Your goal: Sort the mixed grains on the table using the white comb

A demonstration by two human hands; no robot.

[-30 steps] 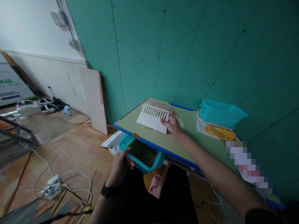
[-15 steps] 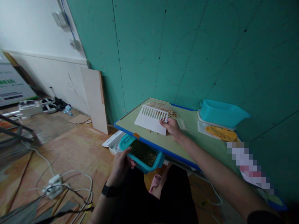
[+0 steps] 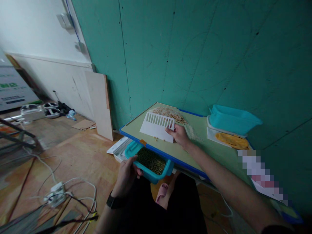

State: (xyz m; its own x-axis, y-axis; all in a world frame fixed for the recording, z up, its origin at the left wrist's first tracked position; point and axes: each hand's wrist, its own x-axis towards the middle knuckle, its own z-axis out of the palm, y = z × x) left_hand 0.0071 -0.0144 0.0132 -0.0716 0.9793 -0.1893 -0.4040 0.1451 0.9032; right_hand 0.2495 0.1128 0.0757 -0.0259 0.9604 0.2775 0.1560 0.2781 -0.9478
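Observation:
My left hand (image 3: 128,172) is closed on the near rim of a blue plastic basin (image 3: 156,178), its thumb over the edge. Green beans (image 3: 149,159) with some paler ones lie in the basin, just below the table's front edge. In my right hand (image 3: 179,134) is a white slotted scraper (image 3: 156,128), pinched at its right end. The scraper stands tilted over the table (image 3: 207,152), slots at the top. Behind it spreads a pile of pale and tan grains (image 3: 170,113). A few tan bits (image 3: 156,139) lie in front of the scraper.
A second blue basin (image 3: 234,118) stands on a white tray at the table's right rear, beside orange gloves (image 3: 229,140). A green wall (image 3: 195,48) rises behind the table. A power strip (image 3: 56,194) and loose cables lie on the floor at left.
The scraper has shifted very slightly on the table, staying in my right hand. The basin in my left hand is almost unmoved.

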